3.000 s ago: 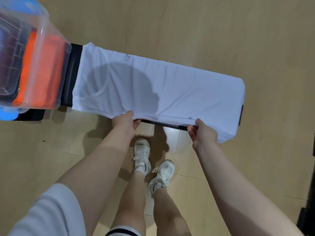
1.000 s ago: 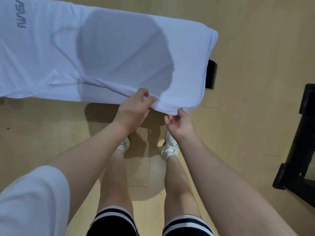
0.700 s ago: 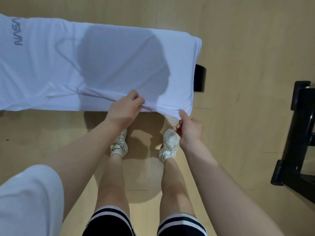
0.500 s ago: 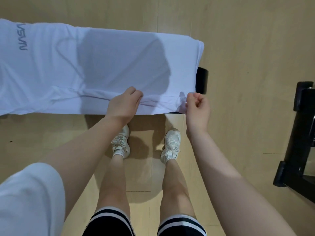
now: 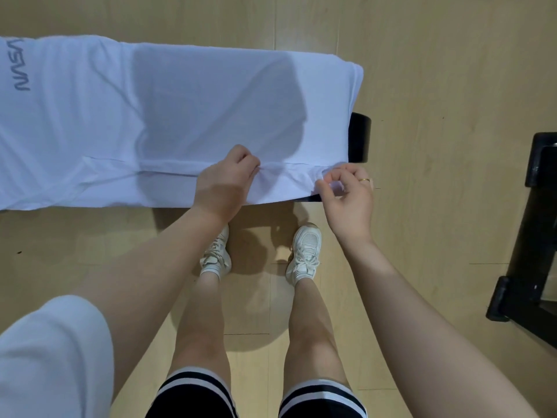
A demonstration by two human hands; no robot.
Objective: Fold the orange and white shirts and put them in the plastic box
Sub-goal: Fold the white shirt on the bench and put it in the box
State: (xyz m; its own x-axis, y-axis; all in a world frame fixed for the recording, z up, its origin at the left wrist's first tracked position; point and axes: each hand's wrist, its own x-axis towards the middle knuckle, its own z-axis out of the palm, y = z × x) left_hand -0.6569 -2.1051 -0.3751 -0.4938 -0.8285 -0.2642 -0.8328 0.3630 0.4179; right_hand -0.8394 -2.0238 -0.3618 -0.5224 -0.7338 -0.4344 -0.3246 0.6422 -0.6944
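A white shirt (image 5: 168, 122) lies spread flat along a narrow black counter (image 5: 360, 137), covering almost all of it; only the counter's right end and a thin strip of its near edge show from under the cloth. The shirt runs off the left edge of the view, where grey lettering reading NASA sits sideways on the fabric. A large soft shadow falls across the middle of the shirt. Along the near side a strip of cloth is turned over onto the rest, making a long fold line with a few wrinkles.

The left hand (image 5: 226, 179) rests on this near fold with its fingers curled, pinching a small gather of fabric at the fold line. The right hand (image 5: 346, 191) is just to its right at the shirt's near right corner, thumb and forefinger pinching the hem there while the other fingers curl loosely; a thin gold ring (image 5: 365, 180) shows on one finger. The two hands are near each other but apart, with a stretch of wrinkled cloth between them.

Below the counter is a light wooden floor (image 5: 437, 70), with the person's white sneakers (image 5: 304, 254) and bare legs, and dark shorts with white stripes. A black frame (image 5: 533, 236) stands on the floor at the right edge. Neither the orange shirt nor the plastic box can be seen.
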